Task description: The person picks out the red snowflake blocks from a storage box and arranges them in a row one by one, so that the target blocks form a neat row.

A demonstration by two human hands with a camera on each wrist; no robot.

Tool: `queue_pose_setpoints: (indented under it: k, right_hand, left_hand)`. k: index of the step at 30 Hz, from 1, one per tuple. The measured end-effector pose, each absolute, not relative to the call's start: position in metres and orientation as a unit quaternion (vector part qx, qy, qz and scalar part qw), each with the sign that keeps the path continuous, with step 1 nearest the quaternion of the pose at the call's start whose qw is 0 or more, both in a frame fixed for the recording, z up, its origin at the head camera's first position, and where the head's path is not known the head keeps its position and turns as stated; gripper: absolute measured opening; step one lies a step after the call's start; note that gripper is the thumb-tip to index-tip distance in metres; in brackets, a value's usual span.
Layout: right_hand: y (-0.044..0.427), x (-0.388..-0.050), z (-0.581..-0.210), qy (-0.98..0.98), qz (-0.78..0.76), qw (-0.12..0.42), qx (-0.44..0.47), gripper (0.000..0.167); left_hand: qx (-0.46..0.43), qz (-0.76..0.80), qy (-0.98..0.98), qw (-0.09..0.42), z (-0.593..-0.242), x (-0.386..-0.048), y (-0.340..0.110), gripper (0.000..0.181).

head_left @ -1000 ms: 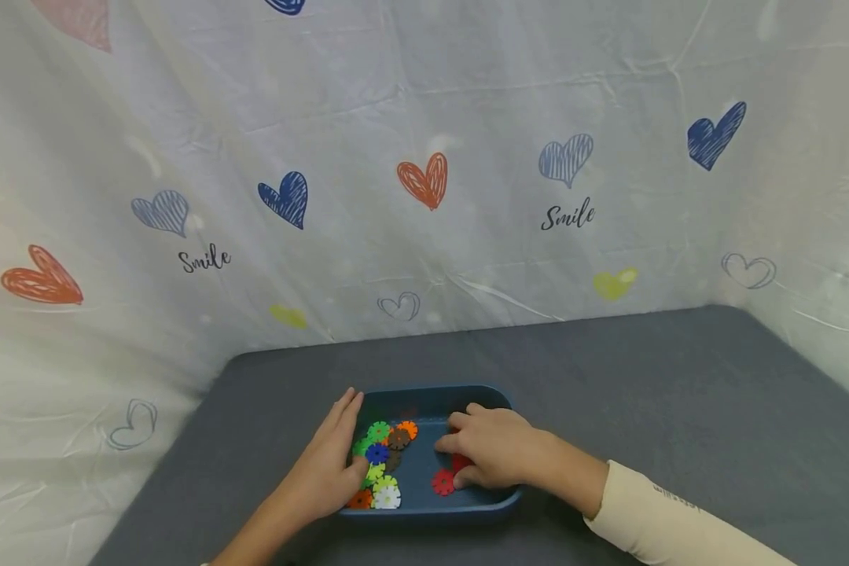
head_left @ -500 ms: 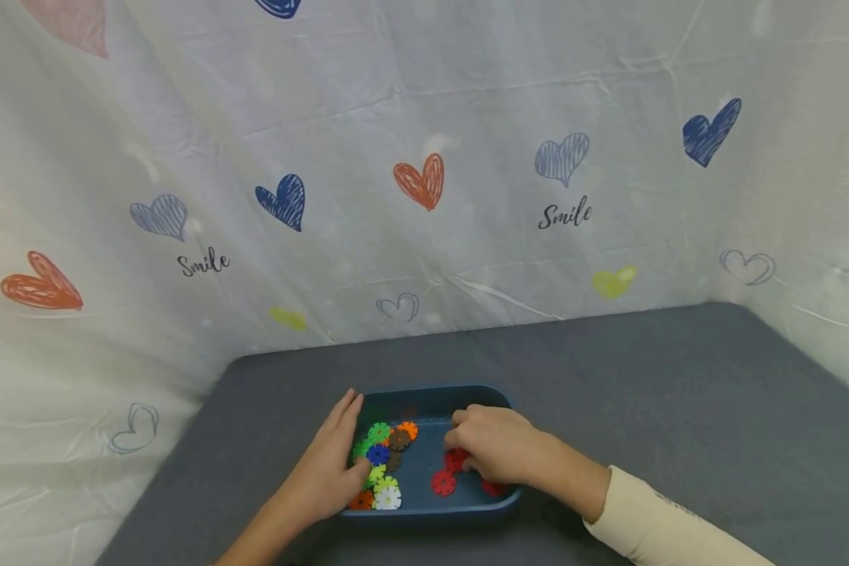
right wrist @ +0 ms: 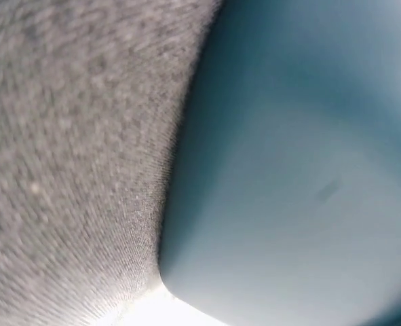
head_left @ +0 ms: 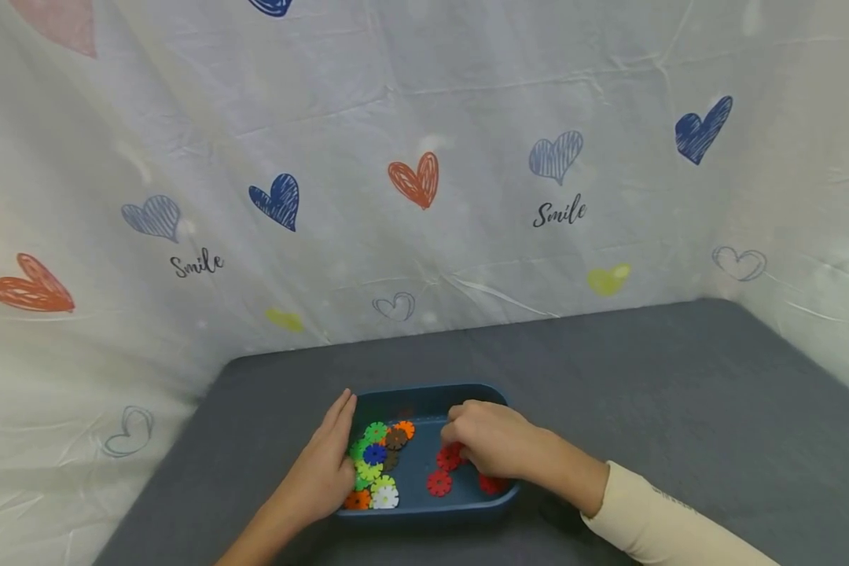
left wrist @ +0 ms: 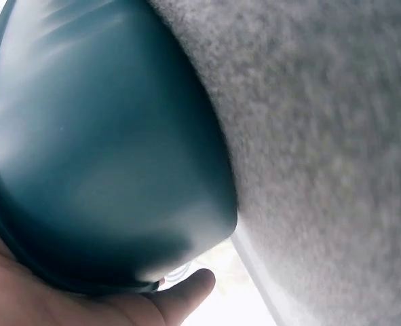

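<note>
A dark blue tray [head_left: 424, 515] holds notched plastic building discs. At its left end lies a mixed cluster: green disc [head_left: 376, 431], blue disc [head_left: 374, 453], white disc [head_left: 385, 497], with brown, orange and yellow-green ones. My left hand [head_left: 318, 472] rests along the tray's left rim, its fingers straight; the left wrist view shows it against the tray's outer wall [left wrist: 112, 149]. Inside the right half, my right hand [head_left: 495, 440] reaches down with bent fingers over red discs [head_left: 439, 483]. Its fingertips are hidden, so a hold on a disc cannot be made out.
The tray stands on a grey cloth-covered table [head_left: 594, 377]. Behind and at both sides hangs a white curtain [head_left: 467, 94] printed with hearts and "Smile". The right wrist view shows only the tray's outer wall [right wrist: 302, 176] and grey cloth [right wrist: 71, 149].
The right hand's spread fingers have drawn together and bent, uncovering more red discs. The left thumb has shifted back off the mixed discs; otherwise the left hand stays at the rim.
</note>
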State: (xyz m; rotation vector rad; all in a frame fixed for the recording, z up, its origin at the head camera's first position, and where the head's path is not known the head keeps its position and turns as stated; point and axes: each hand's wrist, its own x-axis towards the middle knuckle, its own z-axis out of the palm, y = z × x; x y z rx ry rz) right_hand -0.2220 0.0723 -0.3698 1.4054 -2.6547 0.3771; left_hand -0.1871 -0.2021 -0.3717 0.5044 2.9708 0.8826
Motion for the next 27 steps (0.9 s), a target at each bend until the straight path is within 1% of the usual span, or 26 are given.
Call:
queue_pose_setpoints:
  k: [6,9,14,17,19,22,24,27]
  right_hand:
    - [0.074,-0.225,-0.367,-0.869,0.156,0.044,0.467,0.022]
    - [0.077,-0.226,-0.364,-0.868,0.181,0.026,0.462,0.022]
    - [0.083,-0.231,-0.357,-0.862,0.251,-0.018,0.441,0.02]
    - [0.087,-0.236,-0.355,-0.839,0.341,-0.061,0.42,0.018]
    - [0.09,-0.24,-0.354,-0.808,0.428,-0.1,0.393,0.019]
    - [0.095,-0.245,-0.353,-0.74,0.562,-0.161,0.333,0.025]
    - [0.097,-0.247,-0.352,-0.688,0.635,-0.192,0.295,0.03]
    - [0.098,-0.248,-0.351,-0.621,0.707,-0.223,0.255,0.033]
  left_hand:
    - [0.159,0.271,0.949,0.0,-0.37,-0.186,-0.2,0.077]
    - [0.159,0.262,0.952,-0.002,-0.369,-0.185,-0.199,0.076]
    - [0.153,0.246,0.957,-0.004,-0.368,-0.183,-0.199,0.075]
    - [0.15,0.24,0.959,-0.007,-0.368,-0.183,-0.199,0.075]
    - [0.149,0.239,0.96,-0.007,-0.368,-0.183,-0.199,0.075]
    - [0.149,0.242,0.959,-0.005,-0.368,-0.182,-0.199,0.075]
    - [0.15,0.244,0.958,-0.003,-0.367,-0.182,-0.2,0.075]
    - [0.152,0.247,0.957,-0.003,-0.367,-0.181,-0.2,0.074]
